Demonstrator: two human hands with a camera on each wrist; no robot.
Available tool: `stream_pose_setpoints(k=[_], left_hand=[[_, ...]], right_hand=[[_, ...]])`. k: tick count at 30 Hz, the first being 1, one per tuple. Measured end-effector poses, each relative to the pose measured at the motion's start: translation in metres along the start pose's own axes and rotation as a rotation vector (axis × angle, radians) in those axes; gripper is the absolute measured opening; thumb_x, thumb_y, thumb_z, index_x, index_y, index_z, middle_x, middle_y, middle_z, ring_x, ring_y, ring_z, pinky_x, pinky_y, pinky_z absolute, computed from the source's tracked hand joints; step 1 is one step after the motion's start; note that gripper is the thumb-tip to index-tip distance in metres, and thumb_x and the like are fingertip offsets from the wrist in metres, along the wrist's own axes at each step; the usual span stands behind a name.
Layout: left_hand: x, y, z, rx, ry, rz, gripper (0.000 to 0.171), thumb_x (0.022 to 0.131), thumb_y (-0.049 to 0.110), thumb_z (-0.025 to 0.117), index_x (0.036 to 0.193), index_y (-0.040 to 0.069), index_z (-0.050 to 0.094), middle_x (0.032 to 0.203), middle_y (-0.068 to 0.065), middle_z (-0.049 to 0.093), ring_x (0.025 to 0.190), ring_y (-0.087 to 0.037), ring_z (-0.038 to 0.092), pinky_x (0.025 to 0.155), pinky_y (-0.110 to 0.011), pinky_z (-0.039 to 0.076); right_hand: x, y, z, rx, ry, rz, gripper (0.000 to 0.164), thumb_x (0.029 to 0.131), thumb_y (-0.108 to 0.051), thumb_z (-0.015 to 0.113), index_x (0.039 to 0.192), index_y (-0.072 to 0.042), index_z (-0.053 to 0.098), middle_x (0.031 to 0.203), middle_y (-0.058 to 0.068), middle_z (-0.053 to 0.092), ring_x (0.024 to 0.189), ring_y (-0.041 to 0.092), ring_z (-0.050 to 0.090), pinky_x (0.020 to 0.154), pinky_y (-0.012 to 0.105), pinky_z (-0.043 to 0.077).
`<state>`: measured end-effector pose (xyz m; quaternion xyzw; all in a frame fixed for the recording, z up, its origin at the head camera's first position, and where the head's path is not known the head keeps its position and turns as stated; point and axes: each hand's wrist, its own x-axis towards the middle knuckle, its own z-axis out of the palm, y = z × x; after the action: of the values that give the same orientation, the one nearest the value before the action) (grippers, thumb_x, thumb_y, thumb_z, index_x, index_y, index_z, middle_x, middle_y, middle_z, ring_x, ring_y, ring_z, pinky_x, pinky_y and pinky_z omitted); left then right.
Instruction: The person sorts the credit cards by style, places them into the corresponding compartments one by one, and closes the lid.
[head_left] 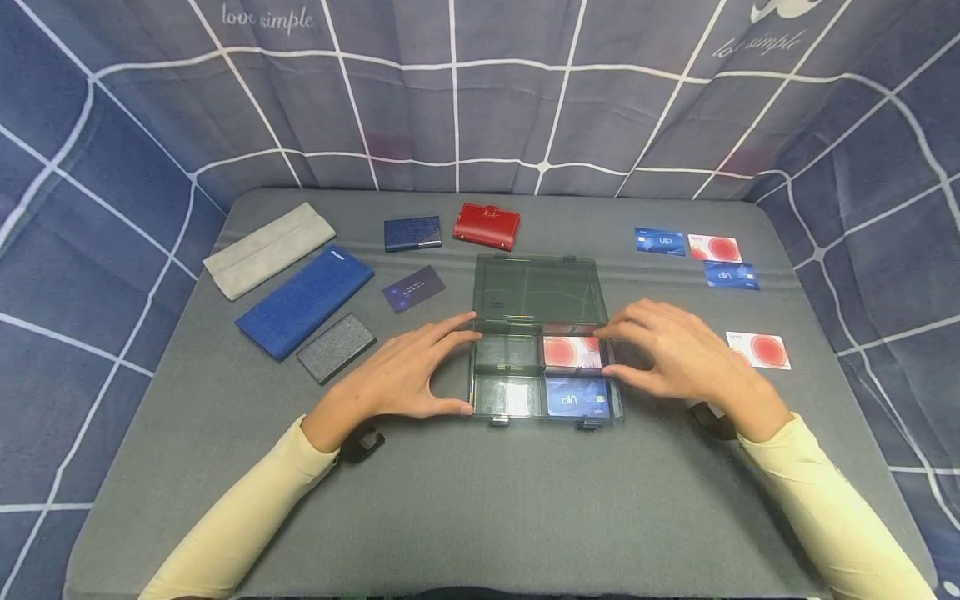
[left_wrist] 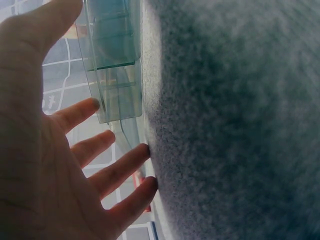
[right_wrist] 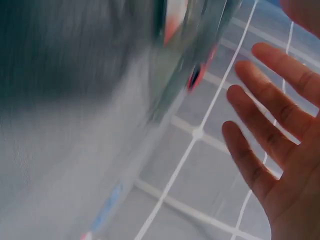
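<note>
A dark green see-through plastic box (head_left: 525, 417) stands with its lid (head_left: 537, 289) folded back. In its back right compartment lies a white card with red circles (head_left: 566, 351), and a blue VIP card (head_left: 576, 398) fills the front right one. The left compartments hold no cards. My left hand (head_left: 397, 373) spreads at the box's left side, thumb and fingertips right at the wall. At the right side, my right hand (head_left: 667, 350) has its fingertips by the rim. The right wrist view shows that hand's fingers (right_wrist: 255, 102) straight and spread, holding nothing.
On the left lie a grey pouch (head_left: 270, 250), a blue wallet (head_left: 303, 300), a grey case (head_left: 336, 347) and a dark card (head_left: 414, 289). Behind are a navy card case (head_left: 412, 233) and a red wallet (head_left: 486, 226). Several cards, including a red-circled one (head_left: 763, 351), lie right.
</note>
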<state>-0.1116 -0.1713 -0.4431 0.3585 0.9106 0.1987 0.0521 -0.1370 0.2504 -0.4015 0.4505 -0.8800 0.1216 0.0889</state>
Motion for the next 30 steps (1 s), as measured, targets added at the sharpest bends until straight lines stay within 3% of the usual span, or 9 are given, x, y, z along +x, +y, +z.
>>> stream_pose_setpoints(k=[5,12,21,26,30], left_hand=[[0.001,0.001,-0.001,-0.001,0.001,0.008,0.102,0.083,0.083,0.072,0.163,0.024,0.046,0.178,0.002,0.026,0.145,-0.028,0.052,0.099,-0.055,0.055],[0.002,0.001,-0.001,0.002,0.002,0.015,0.102,0.083,0.082,0.072,0.162,0.024,0.046,0.177,0.001,0.027,0.144,-0.031,0.053,0.098,-0.056,0.055],[0.001,0.001,0.0,-0.005,0.003,0.007,0.101,0.084,0.082,0.071,0.163,0.024,0.046,0.177,0.001,0.027,0.144,-0.031,0.053,0.099,-0.057,0.055],[0.0,0.002,0.002,-0.008,-0.001,0.003,0.102,0.083,0.083,0.071,0.163,0.024,0.046,0.177,0.001,0.027,0.143,-0.031,0.054,0.098,-0.056,0.055],[0.001,0.001,0.0,-0.006,0.001,0.0,0.102,0.083,0.083,0.072,0.163,0.024,0.046,0.177,0.001,0.027,0.143,-0.031,0.054,0.096,-0.055,0.056]], right_hand=[[0.0,0.039,-0.01,-0.034,0.009,0.108,0.049,0.083,-0.037,0.09,0.123,-0.011,0.077,0.115,0.006,0.074,0.111,0.033,0.069,0.094,0.057,0.053],[-0.007,0.095,-0.013,0.02,0.038,0.3,0.052,0.083,-0.029,0.092,0.128,-0.01,0.076,0.124,0.012,0.073,0.116,0.038,0.068,0.085,0.059,0.053],[-0.009,0.152,-0.013,0.033,-0.091,0.492,0.055,0.095,-0.041,0.081,0.139,-0.011,0.069,0.139,0.021,0.062,0.125,0.048,0.06,0.09,0.075,0.047],[-0.004,0.176,-0.01,0.113,-0.122,0.494,0.057,0.095,-0.031,0.082,0.141,-0.002,0.066,0.138,0.026,0.061,0.129,0.05,0.056,0.101,0.073,0.043],[0.002,0.191,-0.006,0.164,-0.127,0.488,0.059,0.093,-0.022,0.085,0.141,0.004,0.063,0.134,0.03,0.062,0.117,0.047,0.059,0.101,0.067,0.044]])
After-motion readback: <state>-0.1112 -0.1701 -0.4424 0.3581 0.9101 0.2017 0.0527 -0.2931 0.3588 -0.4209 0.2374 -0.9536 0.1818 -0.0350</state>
